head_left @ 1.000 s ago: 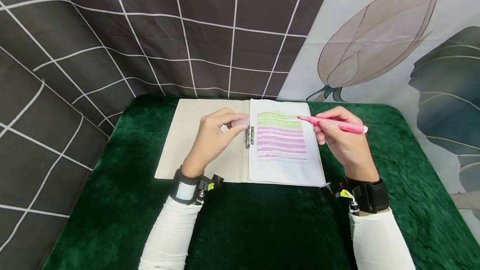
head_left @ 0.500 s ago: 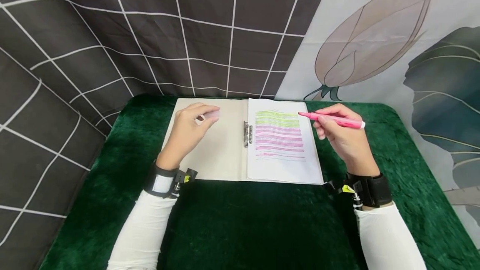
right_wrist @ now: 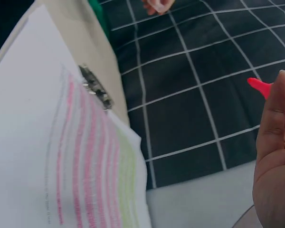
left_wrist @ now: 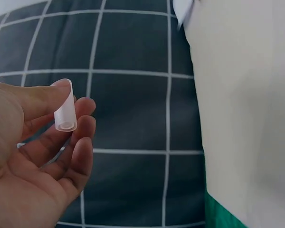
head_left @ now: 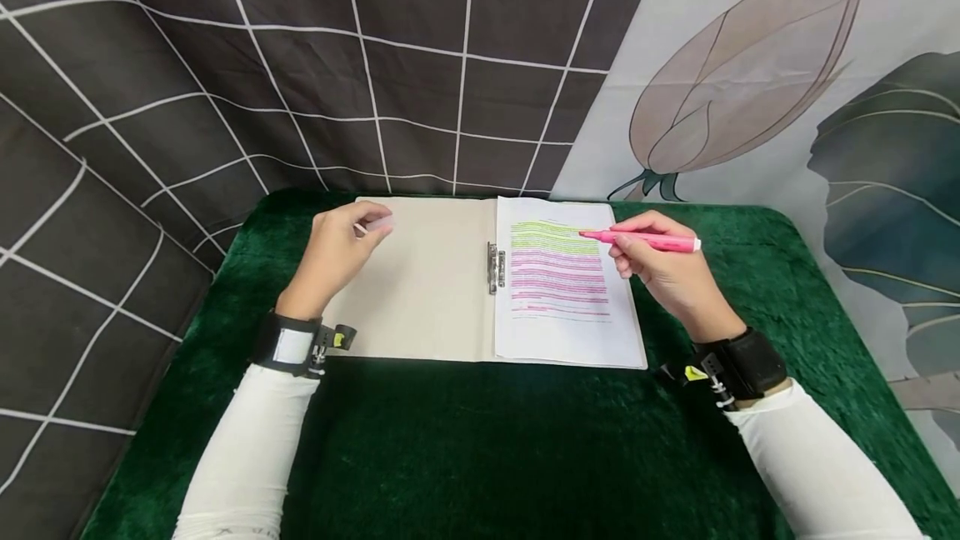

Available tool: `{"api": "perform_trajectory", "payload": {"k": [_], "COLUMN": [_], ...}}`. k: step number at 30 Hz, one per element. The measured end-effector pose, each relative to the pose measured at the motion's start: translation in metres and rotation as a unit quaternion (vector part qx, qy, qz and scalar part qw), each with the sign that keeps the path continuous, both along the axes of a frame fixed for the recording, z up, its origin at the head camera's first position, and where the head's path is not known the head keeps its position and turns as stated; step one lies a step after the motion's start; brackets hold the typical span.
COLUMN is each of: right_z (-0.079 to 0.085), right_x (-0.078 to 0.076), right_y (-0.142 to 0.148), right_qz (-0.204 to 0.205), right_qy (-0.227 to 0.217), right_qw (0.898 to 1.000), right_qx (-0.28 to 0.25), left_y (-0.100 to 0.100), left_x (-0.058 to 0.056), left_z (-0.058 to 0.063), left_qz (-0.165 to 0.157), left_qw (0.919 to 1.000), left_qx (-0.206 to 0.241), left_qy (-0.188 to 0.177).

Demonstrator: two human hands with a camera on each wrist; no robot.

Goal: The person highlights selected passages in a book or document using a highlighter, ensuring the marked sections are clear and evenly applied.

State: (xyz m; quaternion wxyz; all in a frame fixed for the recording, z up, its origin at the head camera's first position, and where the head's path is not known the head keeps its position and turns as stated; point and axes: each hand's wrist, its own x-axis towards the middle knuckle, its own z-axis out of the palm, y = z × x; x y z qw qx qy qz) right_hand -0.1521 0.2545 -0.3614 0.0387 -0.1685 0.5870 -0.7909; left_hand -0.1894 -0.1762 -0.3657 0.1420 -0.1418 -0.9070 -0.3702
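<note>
The two hands part over an open folder [head_left: 427,298]. Within the last second, the left hand [head_left: 333,244] has swung away from the metal clip [head_left: 492,267] at the spine to the outer edge of the pale cover. We see its thumb and fingers pinching a small white hollow piece, which we take to be a cap [left_wrist: 65,115]. The right hand [head_left: 671,273] grips the pink marker [head_left: 648,242] like a pen and has drawn slightly inward, so that in the head view the tip overlies the right ends of the green lines [head_left: 551,236] on the page [head_left: 562,342]. In the right wrist view the tip stands against the dark backdrop [right_wrist: 175,109], so we judge it raised above the paper, with marking paused. We note pink lines [head_left: 558,282] beneath the green; the lowest print seems uncoloured, which suggests to us that the highlighting is incomplete. The folder lies flat on the green-covered table [head_left: 480,448].
</note>
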Motion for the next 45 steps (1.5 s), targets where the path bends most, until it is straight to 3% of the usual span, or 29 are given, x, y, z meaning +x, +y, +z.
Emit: {"api": "perform_trajectory", "payload": {"k": [10,20,25,35,45], "right_z": [-0.011,-0.02,-0.022,-0.028,-0.031], "right_x": [-0.004,-0.006,-0.006,-0.005,-0.005], "right_y": [-0.001,0.0,0.0,0.004,0.008], "right_qz": [-0.008,-0.006,0.007,0.012,0.019], "right_qy": [-0.047,-0.066,-0.076,-0.097,-0.133], "right_qw": [0.997,0.997,0.996,0.991,0.983], "right_qx": [0.055,0.035,0.045,0.087,0.125], "left_y": [-0.026,-0.058,-0.071,-0.087,-0.086], "left_x": [-0.013,-0.033,-0.038,-0.039,-0.038], "left_z": [-0.013,-0.041,-0.05,-0.056,-0.057], "left_qz": [0.037,0.075,0.089,0.096,0.109], "left_qw": [0.9949,0.9872,0.9794,0.9667,0.9551], "left_qx": [-0.043,-0.053,-0.081,-0.155,-0.2], "left_qy": [-0.084,-0.13,-0.162,-0.179,-0.19]}}
